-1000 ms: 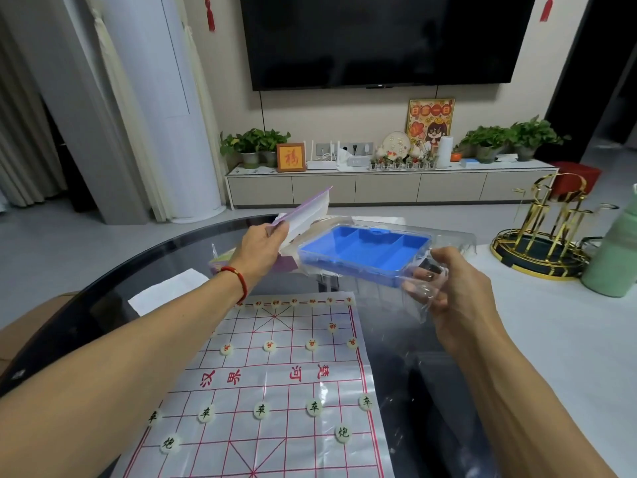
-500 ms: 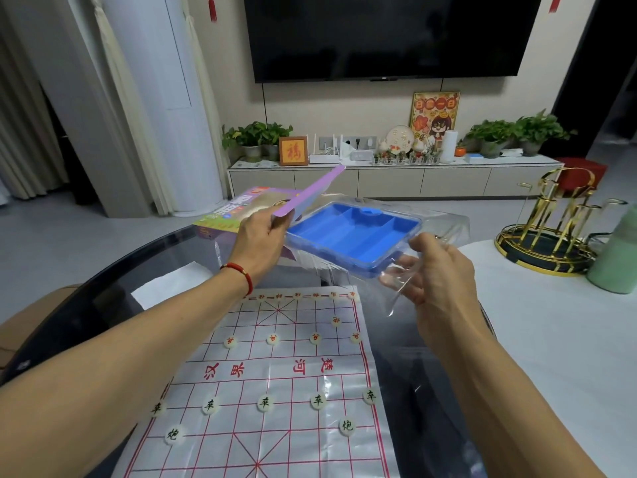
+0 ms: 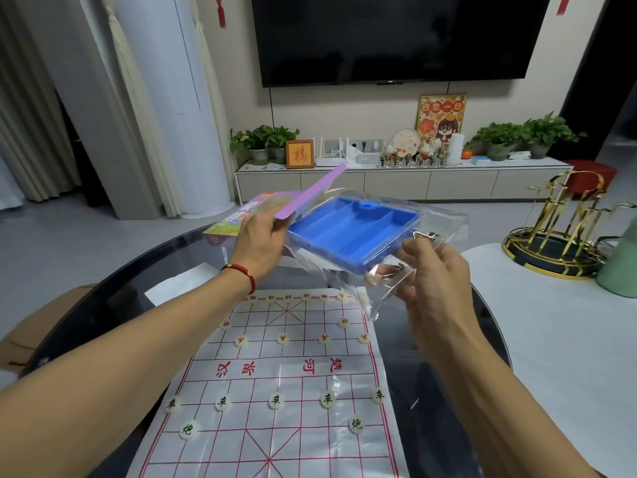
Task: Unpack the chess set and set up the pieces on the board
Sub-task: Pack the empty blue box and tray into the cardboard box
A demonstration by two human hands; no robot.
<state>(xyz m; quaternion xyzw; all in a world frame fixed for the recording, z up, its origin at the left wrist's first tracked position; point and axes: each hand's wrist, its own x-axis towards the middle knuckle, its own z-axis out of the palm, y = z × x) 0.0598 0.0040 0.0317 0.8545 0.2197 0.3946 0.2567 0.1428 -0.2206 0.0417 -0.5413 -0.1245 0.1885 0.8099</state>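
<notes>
A white paper board with red grid lines lies on the dark glass table, and several pale round pieces stand on it in rows. Above its far edge my left hand grips the purple cardboard box by its open flap. My right hand pinches the clear plastic wrap around the empty blue tray, which is tilted and sits half inside the box mouth.
The round dark glass table has a white sheet at its far left. A white table to the right carries a gold rack and a green bottle. A brown cardboard box stands on the left.
Both hands have risen slightly with the box and tray. The box has tilted up, showing its printed side, and the tray has slid closer to the box mouth.
</notes>
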